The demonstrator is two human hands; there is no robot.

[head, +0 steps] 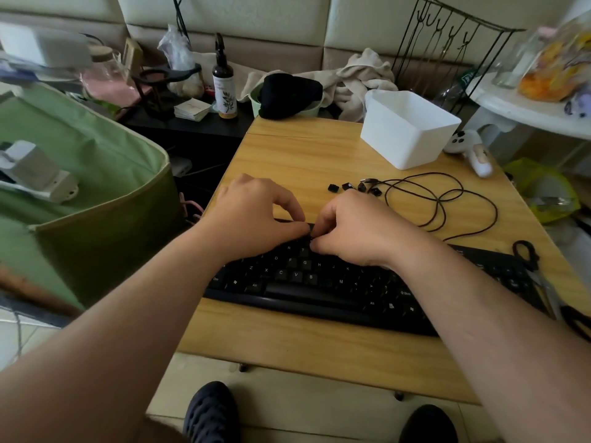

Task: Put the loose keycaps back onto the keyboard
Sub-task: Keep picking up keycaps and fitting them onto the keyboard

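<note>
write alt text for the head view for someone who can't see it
Both hands, left hand and right hand, meet fingertip to fingertip over the top rows of a black keyboard on a wooden table. Loose keycaps lie beyond, beside a coiled cable.

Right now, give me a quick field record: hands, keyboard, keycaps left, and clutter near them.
left hand: fingertips at the keyboard's top rows, meeting the right hand
right hand: fingers curled there; a keycap in its grip cannot be confirmed
keyboard: black, at the table's near edge
loose keycaps: several, on the table behind the hands
cable: coiled beside the keycaps
white bin: far right
</note>
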